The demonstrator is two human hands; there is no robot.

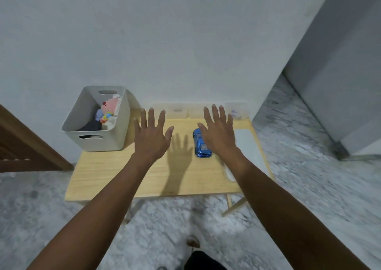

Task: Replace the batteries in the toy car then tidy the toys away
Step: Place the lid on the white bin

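Note:
A shiny blue toy car [201, 146] stands on a small light wooden table [123, 172], right of the middle. My right hand [219, 131] hovers above it with fingers spread, palm down, covering the car's right side. My left hand [151, 134] is held out over the table's middle, fingers spread, holding nothing. A grey bin [115, 131] at the table's back left holds a pink plush toy [110, 104] and other soft toys.
Clear plastic boxes [177, 111] line the table's back edge against the white wall. A white flat mat or tray [246, 146] lies on the table's right side. A wooden door [24, 146] is at the left, marble floor all round.

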